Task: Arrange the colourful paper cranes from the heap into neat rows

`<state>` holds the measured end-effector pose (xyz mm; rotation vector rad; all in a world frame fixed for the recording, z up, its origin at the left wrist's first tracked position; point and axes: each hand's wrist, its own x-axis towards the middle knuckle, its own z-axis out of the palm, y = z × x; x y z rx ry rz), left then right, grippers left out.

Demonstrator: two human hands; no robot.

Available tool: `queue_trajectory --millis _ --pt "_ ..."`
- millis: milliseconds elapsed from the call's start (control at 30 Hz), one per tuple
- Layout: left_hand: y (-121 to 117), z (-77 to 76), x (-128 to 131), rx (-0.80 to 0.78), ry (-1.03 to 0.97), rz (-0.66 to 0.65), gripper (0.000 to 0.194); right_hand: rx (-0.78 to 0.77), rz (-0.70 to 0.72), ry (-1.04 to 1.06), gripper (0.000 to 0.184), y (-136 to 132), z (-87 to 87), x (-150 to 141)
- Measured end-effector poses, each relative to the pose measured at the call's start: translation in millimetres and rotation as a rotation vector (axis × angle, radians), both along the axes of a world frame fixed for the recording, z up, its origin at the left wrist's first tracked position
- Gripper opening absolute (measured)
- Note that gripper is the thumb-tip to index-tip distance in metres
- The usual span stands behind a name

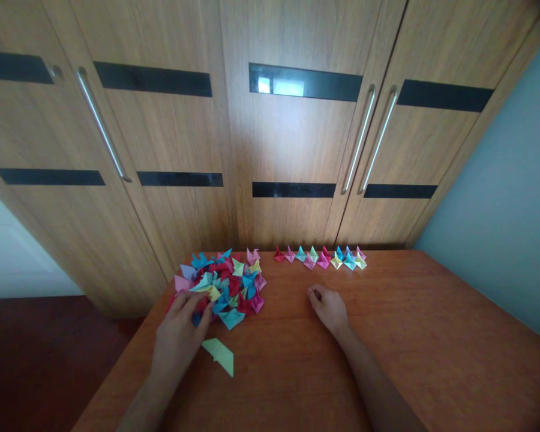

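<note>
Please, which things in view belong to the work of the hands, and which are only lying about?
Seemingly in use:
folded paper pile, at the left hand
folded paper rows, beyond the right hand

Only around:
pale green paper, lying apart; role unclear
wardrobe behind the table

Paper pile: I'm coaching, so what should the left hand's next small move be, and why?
Probably lift the yellow piece from the pile: the left hand seems to touch that piece, and similar folded pieces stand in rows near the back of the table.
</note>
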<state>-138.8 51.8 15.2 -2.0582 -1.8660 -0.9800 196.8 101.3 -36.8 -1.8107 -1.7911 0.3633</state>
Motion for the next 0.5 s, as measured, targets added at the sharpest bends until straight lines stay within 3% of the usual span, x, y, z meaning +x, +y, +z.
queue_trajectory --millis 300,500 --pt "3.8 -9.4 -2.1 -0.066 -0.031 -0.089 0.021 -0.012 -0.006 -0.025 0.023 -0.9 3.4 -1.6" --pt "1.0 -8.5 -8.5 -0.049 -0.188 -0.093 0.025 -0.002 0.000 -0.021 0.023 -0.4 2.3 -1.2"
